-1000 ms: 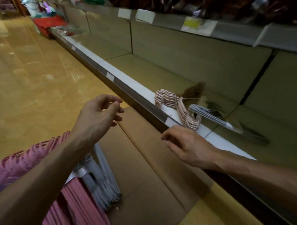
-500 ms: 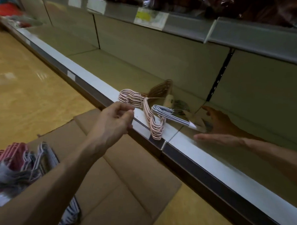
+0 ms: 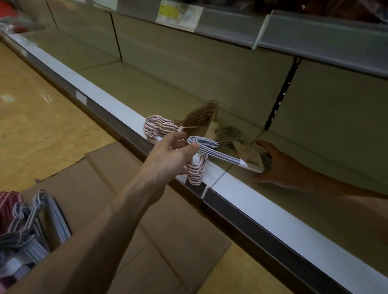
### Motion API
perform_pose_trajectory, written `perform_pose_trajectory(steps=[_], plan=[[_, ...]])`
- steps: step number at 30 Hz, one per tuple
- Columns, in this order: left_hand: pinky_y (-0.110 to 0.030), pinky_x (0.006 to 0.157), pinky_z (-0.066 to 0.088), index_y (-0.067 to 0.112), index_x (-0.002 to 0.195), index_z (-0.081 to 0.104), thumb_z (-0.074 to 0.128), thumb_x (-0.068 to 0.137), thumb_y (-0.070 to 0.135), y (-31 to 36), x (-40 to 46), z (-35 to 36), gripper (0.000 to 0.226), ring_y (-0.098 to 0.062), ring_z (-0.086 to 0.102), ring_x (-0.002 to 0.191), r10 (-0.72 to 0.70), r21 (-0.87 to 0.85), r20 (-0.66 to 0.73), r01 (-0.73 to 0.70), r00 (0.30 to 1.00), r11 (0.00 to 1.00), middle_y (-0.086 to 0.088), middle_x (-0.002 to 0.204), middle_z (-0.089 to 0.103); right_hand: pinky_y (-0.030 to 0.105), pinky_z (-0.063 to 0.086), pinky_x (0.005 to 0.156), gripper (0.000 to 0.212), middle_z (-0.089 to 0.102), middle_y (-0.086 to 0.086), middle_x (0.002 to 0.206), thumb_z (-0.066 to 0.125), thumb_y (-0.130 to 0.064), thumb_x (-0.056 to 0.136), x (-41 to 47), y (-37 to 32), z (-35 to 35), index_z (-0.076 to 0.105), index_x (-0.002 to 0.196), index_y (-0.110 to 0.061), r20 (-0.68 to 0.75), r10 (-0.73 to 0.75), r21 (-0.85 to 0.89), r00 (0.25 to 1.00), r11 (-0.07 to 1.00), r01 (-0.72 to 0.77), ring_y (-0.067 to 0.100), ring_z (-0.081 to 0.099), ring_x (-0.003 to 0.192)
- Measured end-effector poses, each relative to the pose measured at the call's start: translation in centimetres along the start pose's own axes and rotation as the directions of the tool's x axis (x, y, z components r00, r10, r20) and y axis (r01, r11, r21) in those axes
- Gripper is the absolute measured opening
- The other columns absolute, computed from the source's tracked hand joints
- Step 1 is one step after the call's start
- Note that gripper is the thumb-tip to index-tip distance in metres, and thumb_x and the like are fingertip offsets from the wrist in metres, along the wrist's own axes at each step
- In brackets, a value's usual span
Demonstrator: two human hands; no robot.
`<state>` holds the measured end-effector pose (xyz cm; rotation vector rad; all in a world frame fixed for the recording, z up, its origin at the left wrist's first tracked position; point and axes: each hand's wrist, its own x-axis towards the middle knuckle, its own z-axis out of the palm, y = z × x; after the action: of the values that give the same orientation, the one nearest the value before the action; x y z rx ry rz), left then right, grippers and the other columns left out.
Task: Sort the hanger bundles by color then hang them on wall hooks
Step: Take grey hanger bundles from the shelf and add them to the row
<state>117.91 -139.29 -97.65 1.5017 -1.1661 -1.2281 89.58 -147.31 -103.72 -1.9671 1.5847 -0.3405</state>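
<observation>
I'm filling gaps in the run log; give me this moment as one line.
stage: sorting at shelf | left hand: fingers at grey hanger bundle | right hand: on its paper-label end | pink hanger bundle: on shelf edge | hung: none visible

The left hand reaches forward on a bare, outstretched forearm, back of the hand up, fingers loosely curled. The right hand extends farther in, palm turned inward, its fingers spread and partly hidden.
</observation>
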Motion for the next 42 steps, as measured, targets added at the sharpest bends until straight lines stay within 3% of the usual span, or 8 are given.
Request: perform_pose_trajectory(steps=[7,10,18,25,31,33,37,42], plan=[[-0.026,0.073,0.056,0.028,0.140,0.047,0.064,0.093,0.038,-0.1,-0.4,-0.6,0.050,-0.014,0.065,0.098,0.017,-0.001,-0.014,-0.017,1.000,1.000,0.010,0.109,0.061,0.036,0.052,0.097,0.074,0.060,-0.002,0.129,0.089,-0.023,0.071,-0.5,1.0,-1.1,0.049,0.133,-0.032,-0.187,-0.042,0.089,0.982,0.994,0.059,0.018,0.060,0.118],[-0.026,0.069,0.058,0.025,0.135,0.051,0.062,0.094,0.041,0.4,-0.5,-1.2,0.045,-0.017,0.068,0.095,0.014,-0.060,-0.083,-0.019,0.996,0.998,0.002,0.115,0.062,0.038,0.054,0.097,0.072,0.061,-0.005,0.126,0.089,-0.022,0.070,-0.6,-0.6,-1.1,0.052,0.132,-0.028,-0.244,-0.077,0.120,0.967,0.987,0.109,0.015,0.060,0.116],[-0.043,0.094,0.055,0.017,0.123,0.057,0.065,0.087,0.050,1.8,-2.6,-3.9,0.049,-0.022,0.069,0.104,0.080,-0.233,-0.180,-0.122,0.980,0.965,-0.004,0.111,0.071,0.023,0.042,0.091,0.082,0.052,-0.015,0.119,0.085,-0.036,0.074,-1.5,-10.1,0.9,0.043,0.143,-0.020,-0.177,-0.234,0.077,0.956,0.965,0.250,0.007,0.052,0.113],[-0.027,0.082,0.055,0.015,0.111,0.061,0.067,0.091,0.037,3.4,-5.0,-9.0,0.031,-0.012,0.069,0.101,0.131,-0.531,-0.449,-0.381,0.884,0.757,0.000,0.110,0.071,0.046,0.048,0.101,0.092,0.053,-0.003,0.133,0.082,-0.055,0.066,-2.1,-17.9,4.4,0.041,0.143,-0.024,-0.187,-0.313,0.052,0.931,0.944,0.327,0.014,0.051,0.118],[-0.040,0.092,0.057,0.012,0.091,0.056,0.061,0.095,0.041,4.8,-7.5,-13.8,0.030,-0.028,0.071,0.105,0.088,-0.614,-0.625,-0.558,0.776,0.559,-0.009,0.099,0.067,0.021,0.044,0.096,0.096,0.052,-0.014,0.126,0.088,-0.051,0.063,-3.9,-24.1,7.5,0.041,0.143,-0.025,-0.045,-0.436,0.231,0.899,0.871,0.434,0.000,0.052,0.110],[-0.040,0.091,0.058,0.011,0.089,0.055,0.059,0.095,0.044,5.2,-8.8,-15.2,0.033,-0.029,0.072,0.101,0.048,-0.615,-0.668,-0.588,0.742,0.525,-0.007,0.090,0.065,0.015,0.045,0.091,0.091,0.056,-0.019,0.124,0.086,-0.053,0.065,-4.6,-25.5,8.3,0.044,0.142,-0.028,0.045,-0.456,0.349,0.889,0.841,0.413,-0.006,0.055,0.107],[-0.042,0.085,0.060,0.009,0.094,0.056,0.059,0.094,0.050,4.9,-11.0,-18.4,0.041,-0.028,0.072,0.078,0.000,-0.604,-0.697,-0.588,0.717,0.537,-0.009,0.094,0.057,0.031,0.058,0.077,0.077,0.069,-0.001,0.113,0.066,-0.064,0.073,-5.4,-27.7,9.9,0.057,0.135,-0.019,0.142,-0.422,0.580,0.896,0.769,0.270,0.011,0.068,0.089],[-0.045,0.081,0.060,0.010,0.093,0.057,0.056,0.094,0.053,4.2,-13.2,-21.2,0.043,-0.027,0.068,0.066,-0.033,-0.604,-0.709,-0.582,0.705,0.544,-0.012,0.098,0.052,0.033,0.048,0.053,0.054,0.059,0.012,0.093,0.060,-0.055,0.090,-5.9,-29.3,11.9,0.062,0.109,-0.005,0.434,-0.441,0.828,0.785,0.538,-0.155,0.023,0.059,0.071]])
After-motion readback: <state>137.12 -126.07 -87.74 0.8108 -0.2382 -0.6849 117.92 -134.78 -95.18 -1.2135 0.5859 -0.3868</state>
